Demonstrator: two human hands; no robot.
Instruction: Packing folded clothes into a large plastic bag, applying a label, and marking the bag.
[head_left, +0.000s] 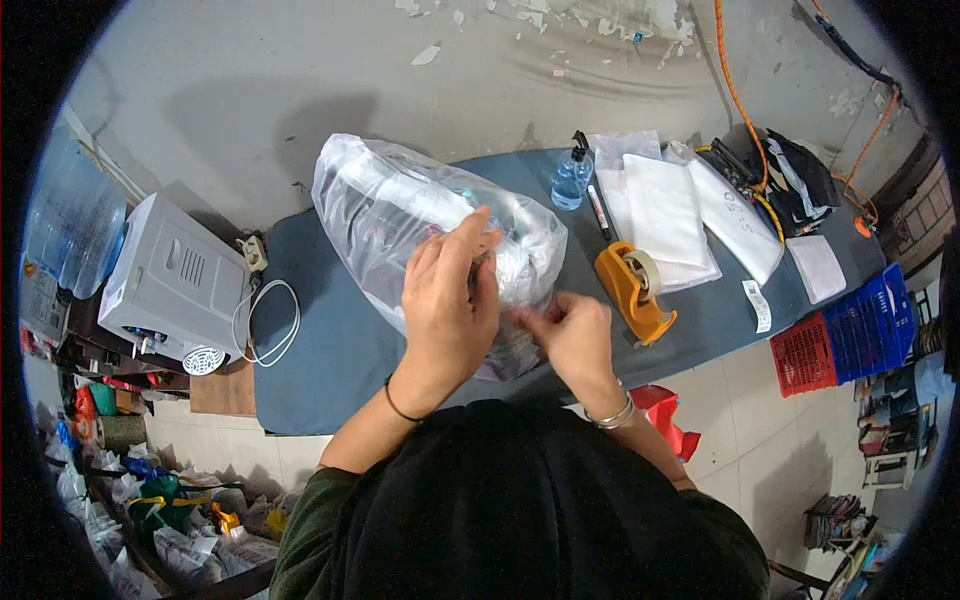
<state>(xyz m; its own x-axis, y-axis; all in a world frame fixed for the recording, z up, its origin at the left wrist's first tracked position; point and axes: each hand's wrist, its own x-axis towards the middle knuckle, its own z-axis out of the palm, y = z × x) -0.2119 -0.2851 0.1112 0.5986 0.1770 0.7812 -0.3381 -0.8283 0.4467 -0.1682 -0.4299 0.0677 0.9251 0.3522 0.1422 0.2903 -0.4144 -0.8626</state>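
A clear plastic bag [368, 218] with white and silvery contents lies on the grey-blue covered table [310, 370]. My left hand [450, 305] is over the bag's front part, back toward me, with fingers loosely extended, partly bent and apart. At the bag's lower right, my right hand [577, 345] pinches the plastic between thumb and fingers. Just right of it stand an orange tape dispenser [655, 315] and, farther back, a pump bottle of blue liquid [568, 183]. A black marker [601, 210] lies between them.
White packets [660, 200] and a black pouch [795, 170] lie at right, beneath hanging orange cords [735, 90]. A white appliance [175, 275] and water jug [75, 220] stand left. Red [800, 355] and blue baskets [865, 320] flank the table's right. Bagged items [210, 530] pile on the left floor.
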